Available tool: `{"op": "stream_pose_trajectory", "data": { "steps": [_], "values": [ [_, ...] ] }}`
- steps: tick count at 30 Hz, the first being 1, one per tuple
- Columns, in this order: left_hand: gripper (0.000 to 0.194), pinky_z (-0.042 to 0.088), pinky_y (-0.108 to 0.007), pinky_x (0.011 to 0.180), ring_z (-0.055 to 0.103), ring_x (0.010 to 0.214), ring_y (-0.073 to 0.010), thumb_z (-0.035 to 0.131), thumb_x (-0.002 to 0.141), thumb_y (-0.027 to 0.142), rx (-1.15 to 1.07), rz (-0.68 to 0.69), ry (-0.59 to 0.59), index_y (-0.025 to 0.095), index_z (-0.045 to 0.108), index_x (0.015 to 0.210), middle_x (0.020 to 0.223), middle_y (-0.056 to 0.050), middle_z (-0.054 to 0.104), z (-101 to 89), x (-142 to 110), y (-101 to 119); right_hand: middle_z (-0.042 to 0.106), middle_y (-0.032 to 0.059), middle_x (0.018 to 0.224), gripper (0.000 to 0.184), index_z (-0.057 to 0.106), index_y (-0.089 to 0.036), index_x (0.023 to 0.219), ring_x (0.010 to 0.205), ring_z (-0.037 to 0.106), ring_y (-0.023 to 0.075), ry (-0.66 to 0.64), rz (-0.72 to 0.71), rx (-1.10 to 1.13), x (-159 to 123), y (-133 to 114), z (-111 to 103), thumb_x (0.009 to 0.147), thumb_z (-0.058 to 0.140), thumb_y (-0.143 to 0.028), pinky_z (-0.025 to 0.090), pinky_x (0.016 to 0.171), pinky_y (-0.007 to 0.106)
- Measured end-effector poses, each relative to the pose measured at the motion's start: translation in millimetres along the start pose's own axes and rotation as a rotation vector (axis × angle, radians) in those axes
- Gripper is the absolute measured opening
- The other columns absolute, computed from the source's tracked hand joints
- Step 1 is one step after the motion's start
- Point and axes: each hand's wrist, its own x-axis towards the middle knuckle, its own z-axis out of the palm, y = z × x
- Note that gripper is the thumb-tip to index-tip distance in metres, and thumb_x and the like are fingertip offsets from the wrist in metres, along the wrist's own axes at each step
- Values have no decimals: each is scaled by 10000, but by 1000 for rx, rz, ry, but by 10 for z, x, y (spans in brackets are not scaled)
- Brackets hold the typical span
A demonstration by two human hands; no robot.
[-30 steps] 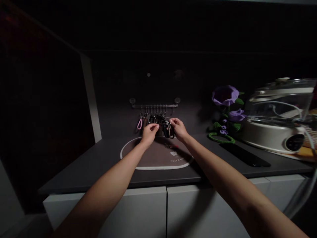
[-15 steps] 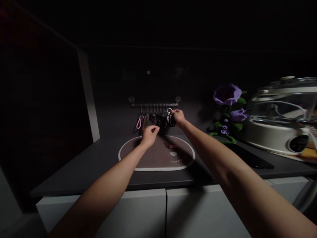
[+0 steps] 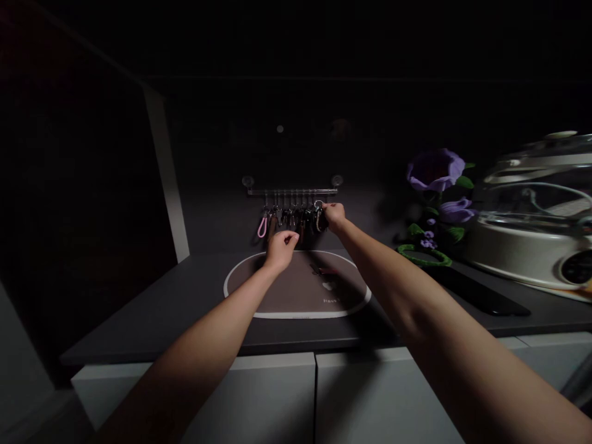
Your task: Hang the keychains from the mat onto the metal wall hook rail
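My right hand is closed at the right end of the clear hook rail, pinching a keychain by its metal ring. Dark fobs and a braided loop hang from that ring, close to the end hook; whether the ring is on the hook I cannot tell. Along the rail hang several bunches of keys, with a pink strap at the left end. My left hand hovers in front of the keys, above the mat, thumb and fingertips pressed together with nothing visible in them.
A brown mat with a white rim lies on the dark counter. On it are a key and a small red item. To the right stand purple craft flowers, a flat black object and a white appliance.
My right hand has lifted the keychain up toward the rail's right end. My left hand stays pinched in nearly the same place. The view has shifted slightly.
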Motion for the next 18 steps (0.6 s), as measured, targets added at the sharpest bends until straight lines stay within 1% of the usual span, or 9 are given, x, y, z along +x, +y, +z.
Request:
{"op": "stream_pose_trajectory", "data": {
  "steps": [5, 11, 18],
  "values": [
    [130, 451, -268, 710, 596, 734, -143, 541, 755, 191, 17, 6, -8, 137, 659, 748, 782, -50, 678, -2, 2, -8, 533, -4, 539, 217, 563, -139, 669, 536, 497, 110, -2, -16, -11, -17, 72, -2, 658, 598, -353, 415, 542, 221],
    [133, 453, -264, 695, 597, 721, -143, 540, 753, 193, 33, 9, -12, 140, 661, 740, 771, -48, 679, 13, 16, -55, 547, -4, 638, 158, 544, -147, 715, 565, 457, 86, 2, -69, -65, -56, 102, -7, 697, 526, -304, 386, 573, 201],
    [135, 451, -255, 691, 596, 715, -138, 538, 747, 190, 42, -4, -50, 136, 661, 742, 768, -48, 681, 0, 2, -38, 572, 0, 669, 144, 568, -146, 740, 584, 473, 93, -47, -49, -85, -136, 45, -63, 693, 516, -271, 394, 619, 222]
  ]
}}
